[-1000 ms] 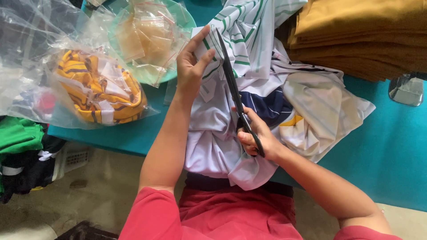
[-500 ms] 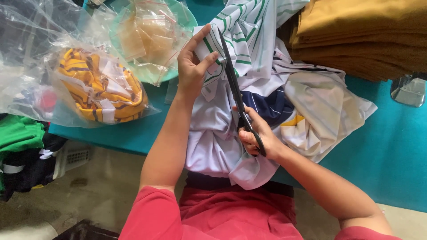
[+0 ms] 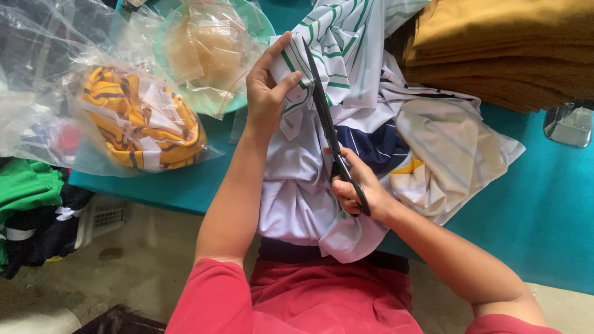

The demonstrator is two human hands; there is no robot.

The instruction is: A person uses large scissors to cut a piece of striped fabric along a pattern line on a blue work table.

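Note:
A white garment with green stripes and a navy patch (image 3: 365, 111) lies bunched on the teal table (image 3: 532, 204) and hangs over its front edge. My left hand (image 3: 266, 89) pinches a fold of the striped cloth near its top. My right hand (image 3: 359, 188) grips the handles of black scissors (image 3: 325, 120), whose long blades point up and away along the fabric, right beside my left thumb.
A clear plastic bag with a yellow striped garment (image 3: 139, 120) lies at the left. A green bowl of small plastic bags (image 3: 210, 43) stands behind it. Folded mustard cloth (image 3: 501, 43) is stacked at the back right. Green and dark clothes (image 3: 31, 204) sit below the table's left.
My left hand has shifted its pinch slightly on the striped cloth, and the scissors have edged a little closer to it. Otherwise the scene is unchanged.

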